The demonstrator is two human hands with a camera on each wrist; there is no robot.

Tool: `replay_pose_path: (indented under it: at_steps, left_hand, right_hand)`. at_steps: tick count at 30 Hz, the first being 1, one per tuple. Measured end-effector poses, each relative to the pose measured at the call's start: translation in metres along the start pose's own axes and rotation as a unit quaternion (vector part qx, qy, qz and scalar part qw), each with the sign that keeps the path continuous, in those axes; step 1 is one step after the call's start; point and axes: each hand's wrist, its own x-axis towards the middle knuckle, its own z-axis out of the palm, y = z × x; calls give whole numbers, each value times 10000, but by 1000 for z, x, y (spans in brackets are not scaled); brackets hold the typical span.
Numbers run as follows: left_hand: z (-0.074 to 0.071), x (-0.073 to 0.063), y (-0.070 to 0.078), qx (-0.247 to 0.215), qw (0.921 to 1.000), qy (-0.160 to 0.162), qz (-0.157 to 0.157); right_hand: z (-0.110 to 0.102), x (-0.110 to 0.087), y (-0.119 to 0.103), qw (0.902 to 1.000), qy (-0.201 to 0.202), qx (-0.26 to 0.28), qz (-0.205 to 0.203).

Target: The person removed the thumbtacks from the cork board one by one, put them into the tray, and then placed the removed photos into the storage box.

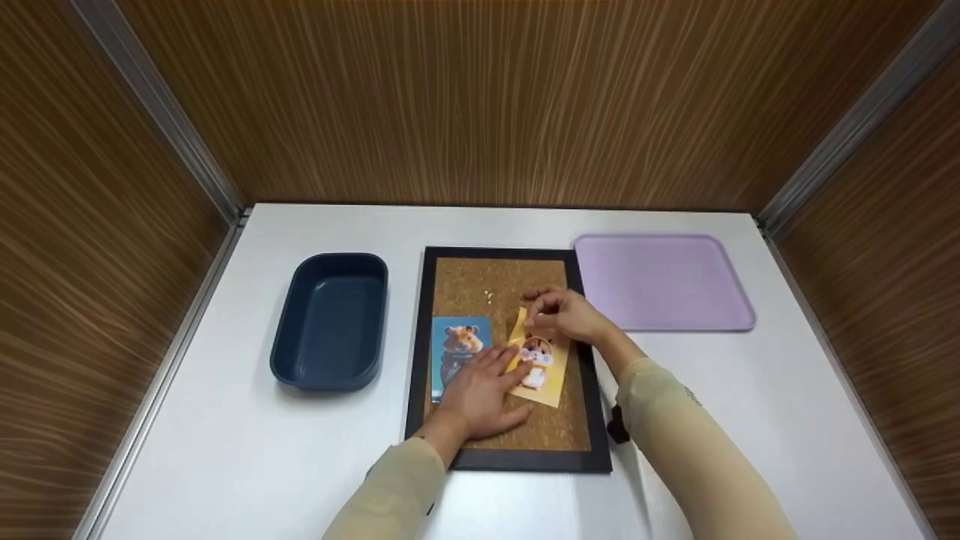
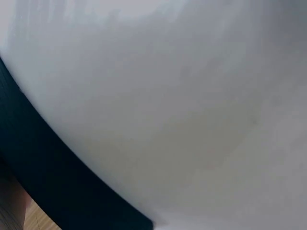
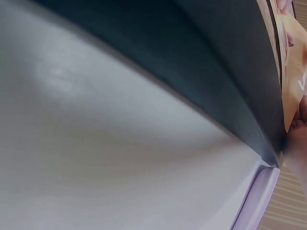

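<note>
A cork board (image 1: 499,281) with a black frame lies on the white table. On its left side is a blue card (image 1: 442,341) with a hamster picture, partly hidden by my left hand (image 1: 480,397). That hand rests with spread fingers across the blue card's edge and the lower left of a yellow card (image 1: 551,382), which shows a white-and-pink animal figure. At the yellow card's top, my right hand (image 1: 570,315) pinches its upper edge with curled fingers; the upper left corner bends up. In the right wrist view the yellow card (image 3: 292,72) curves toward the fingers.
Several tiny pale pieces (image 1: 489,297) sit on the cork above the cards. To the left stands a dark blue tray (image 1: 281,337) with raised walls. A flat lilac tray (image 1: 660,281) lies at the right, against the board's upper right corner.
</note>
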Motion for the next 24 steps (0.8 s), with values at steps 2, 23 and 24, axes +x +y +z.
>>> replay_pose_path:
  at_steps: [2,23,24]
  left_hand:
    - [0,0,-1,-26,10000,43,-11]
    - [2,1,-2,59,10000,58,19]
    - [2,1,-2,65,10000,61,28]
  right_hand:
    - [-1,0,0,10000,-60,-16,-9]
    - [8,0,1,9978,461,-482,-46]
    - [9,1,0,9973,485,-554,-52]
